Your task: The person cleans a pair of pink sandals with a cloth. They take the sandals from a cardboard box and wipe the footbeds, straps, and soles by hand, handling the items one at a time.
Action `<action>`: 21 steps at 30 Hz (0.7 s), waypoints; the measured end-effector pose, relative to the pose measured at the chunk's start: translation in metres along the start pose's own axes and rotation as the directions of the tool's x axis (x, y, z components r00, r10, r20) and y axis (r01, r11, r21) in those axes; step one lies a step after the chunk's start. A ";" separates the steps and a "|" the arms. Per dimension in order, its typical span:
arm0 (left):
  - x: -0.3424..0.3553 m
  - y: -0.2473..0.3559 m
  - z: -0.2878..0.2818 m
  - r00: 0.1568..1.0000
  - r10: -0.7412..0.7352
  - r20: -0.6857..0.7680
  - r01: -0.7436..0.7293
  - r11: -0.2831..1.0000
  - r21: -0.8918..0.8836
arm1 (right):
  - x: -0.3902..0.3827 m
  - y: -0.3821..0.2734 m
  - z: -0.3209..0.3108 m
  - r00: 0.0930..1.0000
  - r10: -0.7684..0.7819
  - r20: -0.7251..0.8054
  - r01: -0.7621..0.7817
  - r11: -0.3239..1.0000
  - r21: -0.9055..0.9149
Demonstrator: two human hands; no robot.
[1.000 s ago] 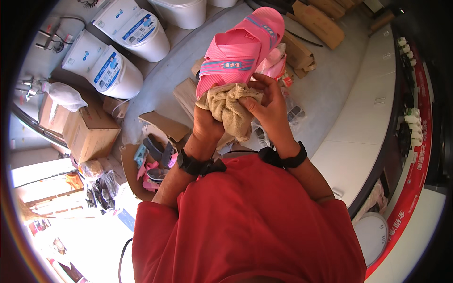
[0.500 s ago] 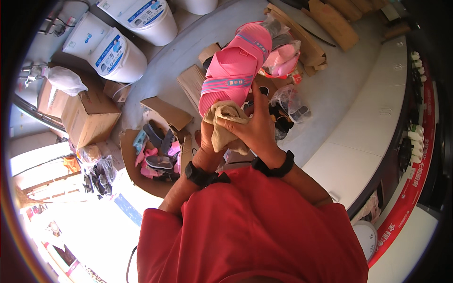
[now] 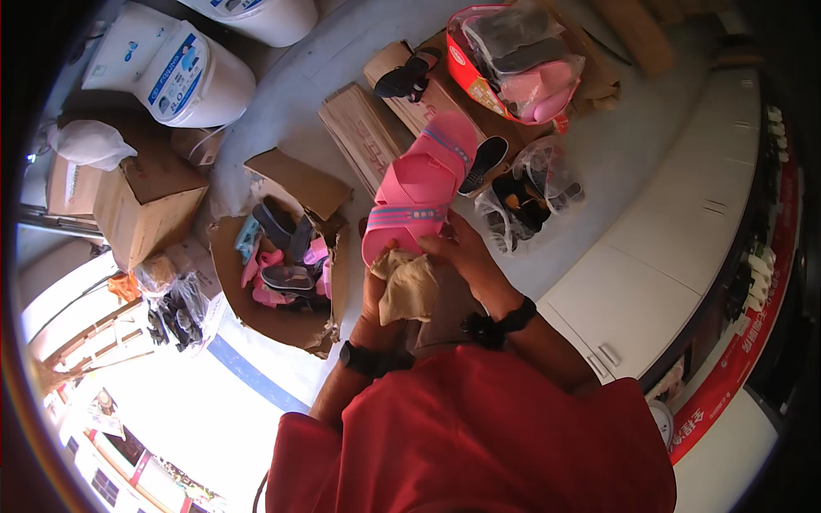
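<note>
Pink slippers (image 3: 409, 184) with crossed straps and blue-grey stripes are held up in front of me, apparently two laid end to end or overlapping. My left hand (image 3: 373, 295) is closed at their near end, where a tan cloth (image 3: 407, 286) hangs bunched over its fingers. On the right edge near that same end, my right hand (image 3: 472, 261) grips the slippers, its fingers partly hidden behind them. The cloth covers part of the left hand's grip.
An open carton (image 3: 278, 329) of mixed slippers stands at left, near tall boxes (image 3: 150, 214) and white toilets (image 3: 205, 81). Ahead lie flat cartons (image 3: 363, 137), a red bag (image 3: 466, 73) of slippers and shoes in clear plastic (image 3: 526, 201). White cabinets (image 3: 650, 282) line the right.
The slippers have come lower in the view. My right thumb has left the cloth and now lies by the slippers' edge. The cloth hangs lower beside my left hand; the view has shifted.
</note>
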State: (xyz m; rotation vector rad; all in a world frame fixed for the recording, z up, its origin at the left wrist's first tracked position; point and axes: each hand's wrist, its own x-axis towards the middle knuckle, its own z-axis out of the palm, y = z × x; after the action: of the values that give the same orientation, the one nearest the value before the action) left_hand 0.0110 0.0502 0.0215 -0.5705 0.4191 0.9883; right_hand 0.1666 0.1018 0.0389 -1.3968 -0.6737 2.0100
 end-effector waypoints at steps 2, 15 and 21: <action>0.002 0.009 -0.033 0.995 0.056 -0.079 -0.052 0.998 0.047 | 0.009 0.008 0.002 0.995 0.034 0.089 -0.031 0.999 -0.041; 0.062 0.029 -0.059 0.904 0.413 -0.107 -0.282 0.766 0.578 | 0.094 0.079 -0.018 0.980 0.192 -0.058 -0.163 0.930 0.329; 0.059 0.033 -0.074 0.870 0.460 -0.177 -0.274 0.749 0.603 | 0.187 0.108 -0.069 0.969 0.206 -0.136 -0.182 0.968 0.172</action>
State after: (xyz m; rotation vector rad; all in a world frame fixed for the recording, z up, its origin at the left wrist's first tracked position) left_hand 0.0060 0.0571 -0.0787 -0.0916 1.1119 1.0889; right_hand 0.1617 0.1652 -0.1791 -1.5518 -0.3122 2.0284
